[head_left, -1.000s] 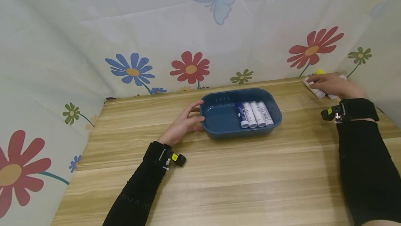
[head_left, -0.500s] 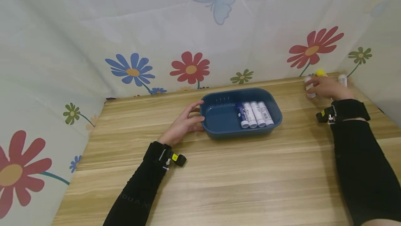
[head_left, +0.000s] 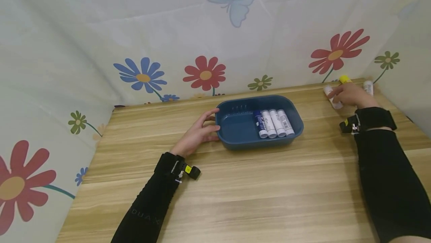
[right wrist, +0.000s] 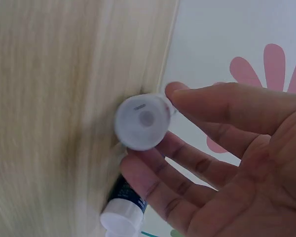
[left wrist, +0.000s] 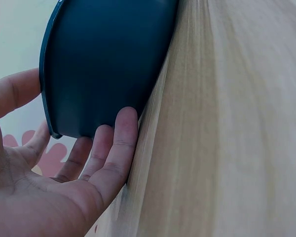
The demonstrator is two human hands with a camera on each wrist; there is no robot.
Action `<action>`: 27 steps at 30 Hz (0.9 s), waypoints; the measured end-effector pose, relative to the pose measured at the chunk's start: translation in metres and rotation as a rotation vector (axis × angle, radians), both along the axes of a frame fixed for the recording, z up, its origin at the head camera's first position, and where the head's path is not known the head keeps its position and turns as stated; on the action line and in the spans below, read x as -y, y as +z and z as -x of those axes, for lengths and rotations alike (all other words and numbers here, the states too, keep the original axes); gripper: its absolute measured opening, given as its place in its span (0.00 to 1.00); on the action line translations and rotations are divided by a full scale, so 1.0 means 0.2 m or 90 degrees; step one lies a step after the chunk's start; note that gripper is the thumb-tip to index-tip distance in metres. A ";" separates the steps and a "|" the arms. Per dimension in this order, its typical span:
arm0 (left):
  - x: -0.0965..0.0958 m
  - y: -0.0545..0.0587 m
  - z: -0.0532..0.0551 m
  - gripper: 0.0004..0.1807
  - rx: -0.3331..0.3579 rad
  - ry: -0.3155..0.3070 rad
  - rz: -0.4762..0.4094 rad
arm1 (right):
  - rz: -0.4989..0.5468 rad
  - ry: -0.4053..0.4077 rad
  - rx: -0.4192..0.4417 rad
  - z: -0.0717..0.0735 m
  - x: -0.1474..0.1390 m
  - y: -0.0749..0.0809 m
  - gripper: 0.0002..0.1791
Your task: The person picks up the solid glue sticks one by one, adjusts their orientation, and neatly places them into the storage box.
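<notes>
White tube (right wrist: 142, 126) at the back right of the tabletop (head_left: 249, 198), well apart from the blue tray (head_left: 237, 125), in which four tubes (head_left: 277, 123) lie side by side. Whether it is lifted off the surface cannot be told. Because its barrel looks round and smooth, an off-centre pinch could let it twist or roll free; the lower fingers might also nudge the dark tube (right wrist: 124, 193) just beside it. Right hand (head_left: 351, 94): fingers bent, parted by about the tube's thickness, pinching it opposite the thumb. Left hand (head_left: 195, 134): fingers spread, touching the tray's rim and end wall without wrapping it; an uneven push there would likely slide the tray.
</notes>
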State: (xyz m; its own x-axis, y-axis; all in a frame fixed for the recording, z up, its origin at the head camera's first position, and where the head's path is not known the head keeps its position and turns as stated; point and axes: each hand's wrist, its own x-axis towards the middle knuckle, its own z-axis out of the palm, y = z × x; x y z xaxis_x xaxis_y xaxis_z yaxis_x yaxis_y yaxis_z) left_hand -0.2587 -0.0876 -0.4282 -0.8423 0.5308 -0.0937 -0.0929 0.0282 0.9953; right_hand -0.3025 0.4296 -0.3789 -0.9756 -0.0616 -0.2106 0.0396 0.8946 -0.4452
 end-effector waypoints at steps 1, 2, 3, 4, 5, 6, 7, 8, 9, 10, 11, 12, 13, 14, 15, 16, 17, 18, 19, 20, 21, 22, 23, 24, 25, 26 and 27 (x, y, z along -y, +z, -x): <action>0.00 0.00 0.00 0.31 0.000 0.000 0.000 | -0.001 -0.002 -0.001 0.00 0.00 0.00 0.20; 0.00 0.00 0.00 0.31 0.001 0.001 0.000 | 0.001 -0.003 -0.001 0.00 0.00 0.01 0.20; 0.00 0.00 0.00 0.31 0.001 0.001 0.000 | 0.004 -0.004 0.000 0.00 0.00 0.01 0.20; 0.00 0.00 0.00 0.31 0.002 0.001 0.001 | 0.004 -0.003 -0.002 0.00 0.00 0.01 0.20; 0.00 0.00 0.00 0.31 0.002 0.001 0.001 | 0.002 0.002 -0.006 0.00 0.00 0.01 0.20; 0.00 0.00 0.00 0.31 0.003 0.001 0.001 | -0.002 0.007 -0.012 0.00 0.01 0.01 0.21; 0.00 0.00 0.00 0.31 0.003 0.001 0.000 | -0.006 0.011 -0.015 0.00 0.01 0.00 0.22; 0.00 0.00 0.00 0.31 0.003 0.001 0.000 | -0.012 0.014 -0.018 0.01 0.01 0.00 0.23; 0.00 0.00 0.00 0.31 0.002 0.000 -0.001 | -0.018 0.017 -0.022 0.01 0.02 -0.01 0.24; 0.00 0.00 0.00 0.31 0.002 -0.001 -0.001 | -0.021 0.021 -0.028 0.02 0.02 -0.01 0.24; 0.00 0.00 0.00 0.31 0.002 -0.001 -0.002 | -0.021 0.021 -0.027 0.02 0.02 -0.02 0.25; 0.00 0.00 0.00 0.31 0.002 -0.002 -0.003 | -0.024 0.022 -0.027 0.02 0.02 -0.02 0.25; 0.00 0.00 0.00 0.31 0.001 -0.002 -0.002 | -0.026 0.021 -0.027 0.03 0.02 -0.03 0.26; 0.00 0.00 0.00 0.31 0.000 -0.002 -0.002 | -0.026 0.020 -0.025 0.03 0.03 -0.03 0.26; 0.00 0.00 0.00 0.31 0.000 -0.003 -0.002 | -0.026 0.020 -0.024 0.03 0.03 -0.03 0.26; 0.00 -0.01 0.01 0.31 0.000 -0.003 -0.001 | -0.027 0.019 -0.020 0.03 0.03 -0.04 0.27; 0.00 -0.01 0.01 0.31 0.000 -0.002 -0.001 | -0.032 0.019 -0.016 0.04 0.03 -0.04 0.27; 0.00 -0.01 0.01 0.31 0.000 -0.002 0.000 | -0.036 0.020 -0.019 0.04 0.03 -0.04 0.27; 0.00 -0.01 0.01 0.31 0.000 -0.003 0.001 | -0.037 0.017 -0.019 0.04 0.03 -0.04 0.28; 0.00 -0.01 0.01 0.31 0.000 -0.004 0.001 | -0.039 0.016 -0.019 0.04 0.03 -0.04 0.28; 0.00 -0.01 0.01 0.31 0.000 -0.004 0.000 | -0.039 0.015 -0.020 0.04 0.03 -0.04 0.28; 0.00 0.00 0.01 0.31 0.000 -0.004 0.000 | -0.037 0.015 -0.021 0.04 0.03 -0.04 0.27; 0.00 0.00 0.01 0.31 0.000 -0.004 0.000 | -0.033 0.012 -0.019 0.03 0.03 -0.04 0.28; 0.00 0.00 0.01 0.31 0.001 -0.004 0.000 | -0.027 0.007 -0.016 0.03 0.03 -0.04 0.27; 0.00 0.00 0.01 0.31 0.001 -0.004 0.000 | -0.021 0.002 -0.012 0.03 0.03 -0.04 0.27; 0.00 0.00 0.01 0.31 0.002 -0.004 0.000 | -0.015 0.000 -0.009 0.03 0.03 -0.04 0.27; 0.00 0.00 0.00 0.31 0.002 -0.003 0.000 | -0.009 -0.003 -0.006 0.03 0.03 -0.04 0.27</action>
